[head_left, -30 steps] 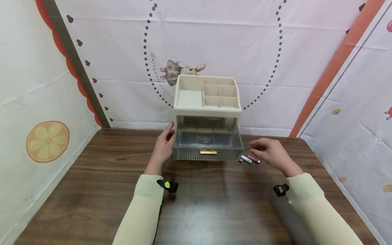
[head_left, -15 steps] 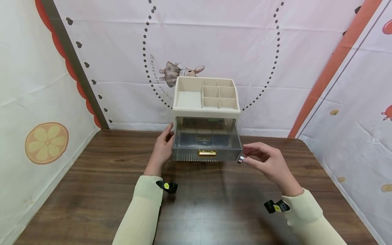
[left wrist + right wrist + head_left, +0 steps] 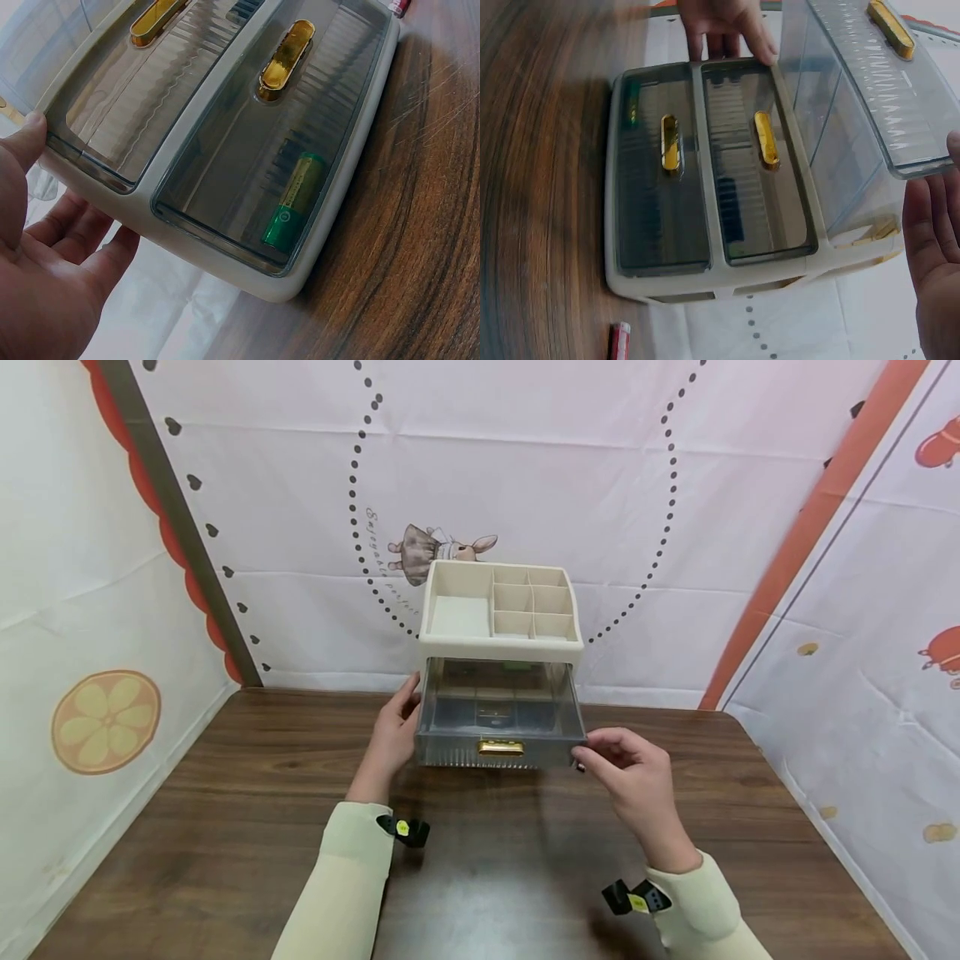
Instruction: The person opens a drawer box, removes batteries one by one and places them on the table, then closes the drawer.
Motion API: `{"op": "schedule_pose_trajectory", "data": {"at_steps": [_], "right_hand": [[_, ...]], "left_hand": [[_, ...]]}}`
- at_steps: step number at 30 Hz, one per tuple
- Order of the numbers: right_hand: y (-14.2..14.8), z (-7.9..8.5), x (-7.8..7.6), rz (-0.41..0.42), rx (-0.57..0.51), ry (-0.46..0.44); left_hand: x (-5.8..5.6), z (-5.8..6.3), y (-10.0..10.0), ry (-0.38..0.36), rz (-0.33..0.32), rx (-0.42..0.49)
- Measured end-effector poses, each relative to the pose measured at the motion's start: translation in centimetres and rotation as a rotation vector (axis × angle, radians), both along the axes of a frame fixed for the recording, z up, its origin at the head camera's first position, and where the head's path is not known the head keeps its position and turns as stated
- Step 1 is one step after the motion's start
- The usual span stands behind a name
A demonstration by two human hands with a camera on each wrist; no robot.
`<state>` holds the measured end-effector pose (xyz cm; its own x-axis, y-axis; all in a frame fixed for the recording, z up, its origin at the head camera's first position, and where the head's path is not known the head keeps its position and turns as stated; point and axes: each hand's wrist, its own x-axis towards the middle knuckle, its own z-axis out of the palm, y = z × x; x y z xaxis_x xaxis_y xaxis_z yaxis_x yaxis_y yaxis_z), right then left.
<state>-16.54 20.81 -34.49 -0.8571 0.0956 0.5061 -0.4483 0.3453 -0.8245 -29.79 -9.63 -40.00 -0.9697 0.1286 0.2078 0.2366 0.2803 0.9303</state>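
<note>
A cream desk organizer (image 3: 501, 649) stands against the back wall, its clear top drawer (image 3: 543, 753) pulled out towards me. My left hand (image 3: 392, 739) braces the organizer's left side; in the left wrist view its thumb (image 3: 28, 139) lies at the front edge and the fingers spread along the side wall. My right hand (image 3: 636, 777) pinches the drawer's front right corner, thumb in front and fingers along the side. Two lower drawers are closed. Through the bottom one shows a green battery (image 3: 296, 202); a dark blue item (image 3: 729, 206) lies inside the middle one.
A red and white battery (image 3: 619, 341) lies on the wooden table (image 3: 480, 852) near the organizer's right side, mostly behind my right hand in the head view. Small open compartments (image 3: 551, 600) fill the organizer's top. A printed cloth hangs behind.
My right hand has moved left onto the drawer's front corner, covering most of the batteries there. My left hand keeps its place at the organizer, and the drawer remains out.
</note>
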Motion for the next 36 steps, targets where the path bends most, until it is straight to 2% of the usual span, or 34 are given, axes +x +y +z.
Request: {"op": "schedule_pose_trajectory", "data": {"at_steps": [7,12,20,24,29,36], "right_hand": [[-0.7,0.9,-0.5,-0.045,-0.035,0.033],[-0.9,1.3,-1.4,-0.102,-0.034,0.007],[-0.9,0.8,-3.3,-0.171,-0.015,-0.028],[-0.8,0.6,-4.3,-0.198,-0.005,-0.016],[-0.9,0.6,-5.4,-0.193,-0.012,0.013],[-1.4,0.3,-6.9,-0.241,-0.042,0.04]], "left_hand": [[-0.1,0.2,-0.1,0.023,0.014,-0.006],[-0.3,0.1,0.0,0.009,0.018,-0.006],[-0.4,-0.2,-0.1,0.003,0.021,-0.015],[-0.3,-0.2,0.0,-0.003,0.028,-0.021],[-0.2,0.0,0.0,0.0,0.03,-0.03],[-0.2,0.0,0.1,0.044,0.027,-0.037]]}}
